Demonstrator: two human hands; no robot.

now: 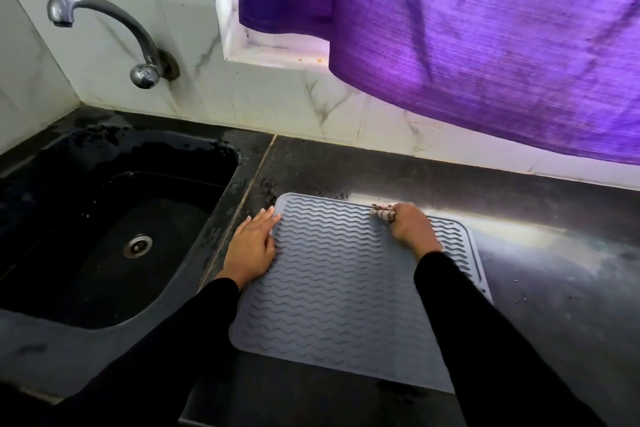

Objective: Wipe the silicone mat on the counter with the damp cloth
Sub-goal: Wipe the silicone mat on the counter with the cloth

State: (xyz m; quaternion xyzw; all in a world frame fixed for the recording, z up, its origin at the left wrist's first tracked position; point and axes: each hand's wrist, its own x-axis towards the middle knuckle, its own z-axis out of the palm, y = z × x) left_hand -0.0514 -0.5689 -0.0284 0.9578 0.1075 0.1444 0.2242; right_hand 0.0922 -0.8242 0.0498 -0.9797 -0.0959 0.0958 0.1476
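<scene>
A grey silicone mat [339, 284] with wavy ridges lies flat on the dark counter [554, 270]. My left hand [252, 246] rests flat on the mat's left edge, fingers together and palm down, holding nothing. At the mat's far edge my right hand [412, 227] is closed around a small bunched cloth [382, 212], pale with dark stripes. The cloth pokes out past my fingers and presses on the ridges near the back rim. Both forearms are in black sleeves.
A black sink [114, 229] with a metal drain sits left of the mat, with a chrome tap [114, 28] on the tiled wall above it. A purple curtain [485, 38] hangs low over the counter's back right. Bare shiny counter extends to the right.
</scene>
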